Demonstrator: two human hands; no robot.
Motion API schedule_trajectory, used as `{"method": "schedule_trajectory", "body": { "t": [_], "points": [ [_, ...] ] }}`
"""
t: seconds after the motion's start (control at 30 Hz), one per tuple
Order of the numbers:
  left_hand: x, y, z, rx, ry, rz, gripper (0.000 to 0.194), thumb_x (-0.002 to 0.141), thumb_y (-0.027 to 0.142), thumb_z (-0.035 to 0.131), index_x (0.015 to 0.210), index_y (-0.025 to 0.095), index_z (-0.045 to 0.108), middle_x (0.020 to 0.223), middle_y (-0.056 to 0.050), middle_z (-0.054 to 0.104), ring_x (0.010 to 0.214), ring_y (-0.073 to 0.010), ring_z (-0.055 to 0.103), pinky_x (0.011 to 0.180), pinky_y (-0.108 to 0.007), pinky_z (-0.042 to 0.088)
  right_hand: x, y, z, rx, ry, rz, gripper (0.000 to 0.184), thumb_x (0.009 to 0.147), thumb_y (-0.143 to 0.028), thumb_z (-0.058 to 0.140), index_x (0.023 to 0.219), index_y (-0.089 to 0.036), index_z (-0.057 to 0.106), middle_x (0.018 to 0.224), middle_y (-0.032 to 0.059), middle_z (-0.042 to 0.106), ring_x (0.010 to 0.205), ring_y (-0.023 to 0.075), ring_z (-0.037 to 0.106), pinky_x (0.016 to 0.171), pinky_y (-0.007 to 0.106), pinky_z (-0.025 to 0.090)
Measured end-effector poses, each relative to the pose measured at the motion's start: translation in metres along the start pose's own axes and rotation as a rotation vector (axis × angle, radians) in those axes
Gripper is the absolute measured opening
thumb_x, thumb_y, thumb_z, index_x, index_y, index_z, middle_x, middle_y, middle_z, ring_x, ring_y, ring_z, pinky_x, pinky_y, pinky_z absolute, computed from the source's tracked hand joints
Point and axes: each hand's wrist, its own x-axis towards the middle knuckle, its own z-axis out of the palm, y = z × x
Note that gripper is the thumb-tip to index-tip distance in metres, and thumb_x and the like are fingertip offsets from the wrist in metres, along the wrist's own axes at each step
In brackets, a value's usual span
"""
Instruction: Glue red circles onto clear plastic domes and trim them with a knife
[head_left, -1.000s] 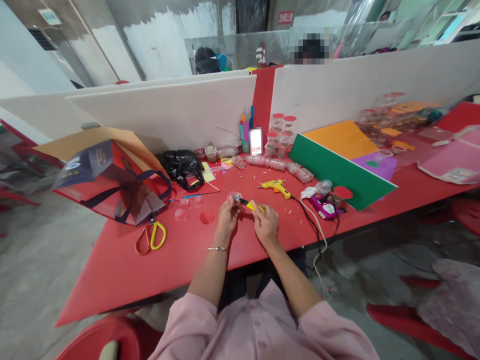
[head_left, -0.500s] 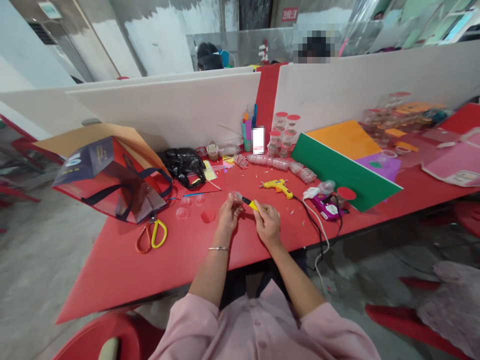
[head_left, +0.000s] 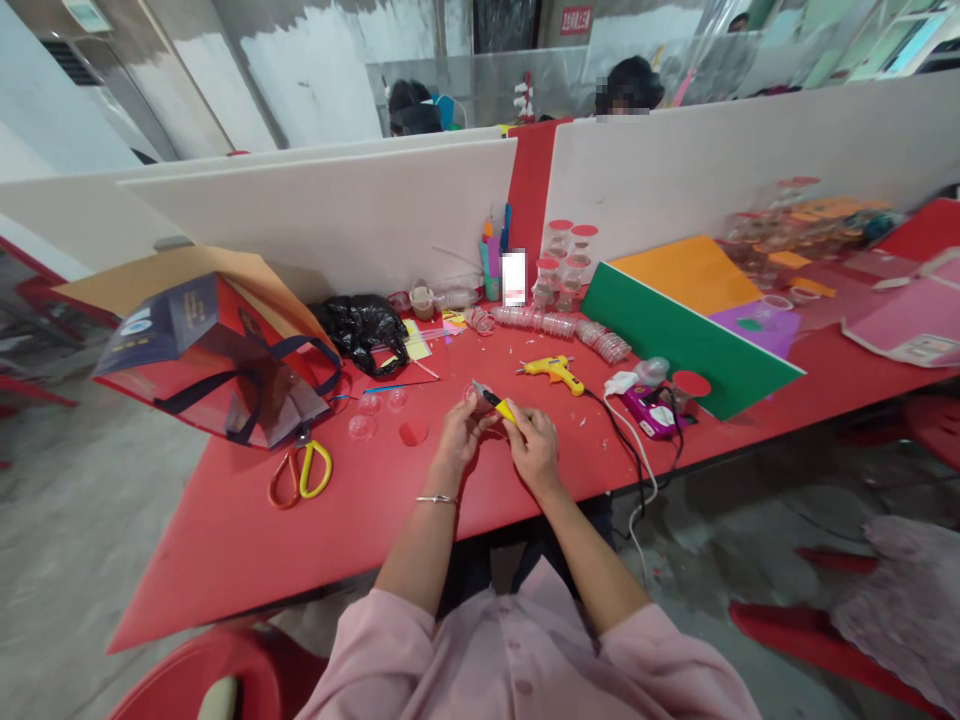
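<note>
Right hand [head_left: 536,447] of the person is closed around a yellow-and-black cutter knife [head_left: 508,411], on the near side of the yellow glue gun [head_left: 556,371] and somewhat to its left. The blade points away from this hand, toward the left hand [head_left: 454,437]. With its fingertips, the left hand pinches a small clear plastic piece [head_left: 471,393], which is located to the left of the glue gun and slightly nearer to the person. The blade overlaps this piece in the view, but whether they are touching, one cannot tell.

The glue gun itself lies on the red table [head_left: 360,530]. Farther to its left, past the hands, lie several clear plastic domes [head_left: 362,427] and a small red piece [head_left: 412,433]; the scissors [head_left: 316,470] lie even more to the left and nearer to the person. Behind the glue gun runs a curved row of clear ribbed plastic [head_left: 553,325], and behind this row stand containers with red lids [head_left: 547,268]. To the right of the glue gun are a purple device [head_left: 649,414] and, beyond it, a leaning green board [head_left: 675,345].
</note>
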Motion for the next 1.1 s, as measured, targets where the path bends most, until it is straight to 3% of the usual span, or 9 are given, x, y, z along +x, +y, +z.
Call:
{"method": "schedule_trajectory", "body": {
  "t": [0.27,0.47,0.8,0.97,1.1],
  "points": [
    [0.0045,-0.0008,-0.0051,0.058,0.077,0.033,0.031,0.076,0.036,0.088,0.093,0.015,0.072,0.089,-0.008,0.074,0.072,-0.0147,0.067,0.065,-0.026,0.057,-0.0007,-0.0047,-0.0023,-0.020,-0.067,-0.067,0.042,0.106,-0.038,0.055,0.148,-0.033,0.061,0.109,0.0078,0.069,0.099,0.0225,0.060,0.090,0.038,0.047],
    [0.0049,-0.0028,-0.0053,0.062,0.097,0.038,0.036,0.075,0.042,0.088,0.091,0.015,0.069,0.076,-0.002,0.067,0.063,-0.0118,0.062,0.064,-0.026,0.054,-0.0012,-0.0050,-0.0035,-0.073,-0.007,-0.059,0.040,0.105,-0.037,0.059,0.145,-0.034,0.064,0.110,0.0076,0.069,0.100,0.0222,0.060,0.090,0.037,0.045],
    [0.0012,0.0015,-0.0040,0.034,0.081,0.060,0.040,0.082,0.053,0.082,0.091,0.018,0.065,0.084,-0.004,0.067,0.077,-0.0148,0.068,0.061,-0.023,0.050,-0.0006,0.0029,0.0021,-0.077,0.036,0.059,0.039,0.106,-0.040,0.056,0.143,-0.033,0.065,0.105,0.0071,0.070,0.095,0.0217,0.061,0.086,0.036,0.046],
    [0.0011,0.0013,-0.0024,0.061,0.085,0.041,0.038,0.082,0.049,0.083,0.095,0.017,0.068,0.081,-0.003,0.068,0.068,-0.0131,0.064,0.062,-0.025,0.049,-0.0014,0.0004,0.0001,-0.080,-0.001,-0.013,0.039,0.106,-0.038,0.056,0.144,-0.034,0.064,0.110,0.0070,0.070,0.102,0.0220,0.061,0.092,0.037,0.045],
    [0.0003,0.0012,-0.0027,0.064,0.091,0.070,0.037,0.081,0.048,0.084,0.093,0.017,0.068,0.085,-0.005,0.070,0.074,-0.0143,0.066,0.061,-0.023,0.047,-0.0014,0.0011,0.0006,-0.113,0.032,0.038,0.039,0.106,-0.038,0.056,0.143,-0.033,0.065,0.107,0.0075,0.070,0.098,0.0220,0.061,0.087,0.036,0.045]
  ]
}}
